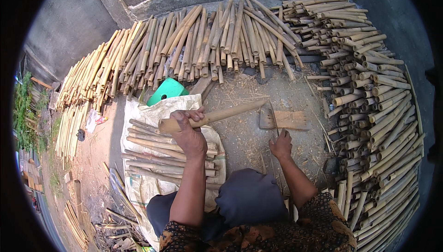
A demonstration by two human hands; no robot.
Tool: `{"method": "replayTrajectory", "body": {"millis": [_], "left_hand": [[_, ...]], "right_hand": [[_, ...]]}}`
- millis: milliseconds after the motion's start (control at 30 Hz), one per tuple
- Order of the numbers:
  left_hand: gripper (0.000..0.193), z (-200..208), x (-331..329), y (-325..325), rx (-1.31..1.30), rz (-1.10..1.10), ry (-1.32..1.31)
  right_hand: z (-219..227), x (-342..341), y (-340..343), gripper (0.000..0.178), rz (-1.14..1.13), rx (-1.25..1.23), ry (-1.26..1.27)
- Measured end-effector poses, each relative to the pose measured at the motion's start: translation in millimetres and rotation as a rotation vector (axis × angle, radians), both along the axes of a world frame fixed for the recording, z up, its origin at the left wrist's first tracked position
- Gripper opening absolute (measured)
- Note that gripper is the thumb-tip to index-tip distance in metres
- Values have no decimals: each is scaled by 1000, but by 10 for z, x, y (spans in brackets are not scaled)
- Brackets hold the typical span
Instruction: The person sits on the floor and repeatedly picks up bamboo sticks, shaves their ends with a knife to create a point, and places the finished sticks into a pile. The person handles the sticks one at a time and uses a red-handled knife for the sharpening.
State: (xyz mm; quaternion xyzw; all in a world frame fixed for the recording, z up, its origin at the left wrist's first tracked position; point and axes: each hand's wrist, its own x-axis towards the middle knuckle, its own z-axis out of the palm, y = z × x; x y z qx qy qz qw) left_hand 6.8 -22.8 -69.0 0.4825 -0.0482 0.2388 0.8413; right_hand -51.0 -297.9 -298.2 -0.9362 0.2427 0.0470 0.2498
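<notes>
My left hand (pixel 190 134) is wrapped round a bamboo length (pixel 230 112), raised over the sack and tilted with its far end up to the right. That far end comes close to a long thin blade (pixel 275 117), seen nearly edge-on. My right hand (pixel 281 146) is closed on this long-bladed knife, whose thin handle seems to run back toward my knees. Below the blade a flat wooden block (pixel 291 120) lies on the ground. Several cut bamboo lengths (pixel 154 140) rest side by side on a white woven sack (pixel 150 188) under my left forearm.
A green plastic container (pixel 167 90) stands at the sack's far edge. Bamboo stacks line the far wall (pixel 203 44) and the right side (pixel 383 99). Chips and shavings litter the concrete floor (pixel 242 143). Loose sticks (pixel 76 226) lie at lower left.
</notes>
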Motion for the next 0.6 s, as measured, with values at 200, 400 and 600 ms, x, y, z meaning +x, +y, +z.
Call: {"method": "replayTrajectory", "body": {"millis": [200,400,600], "left_hand": [[48,815,-53,1213,-179,45,165],[104,633,-331,2341,-31,412,442],[88,-265,-768,2757,43,603,723]], "right_hand": [[457,400,447,95,516,-182,-395],[350,361,1041,39,914,239,-265],[90,153,1821,43,1057,221,-62]]}}
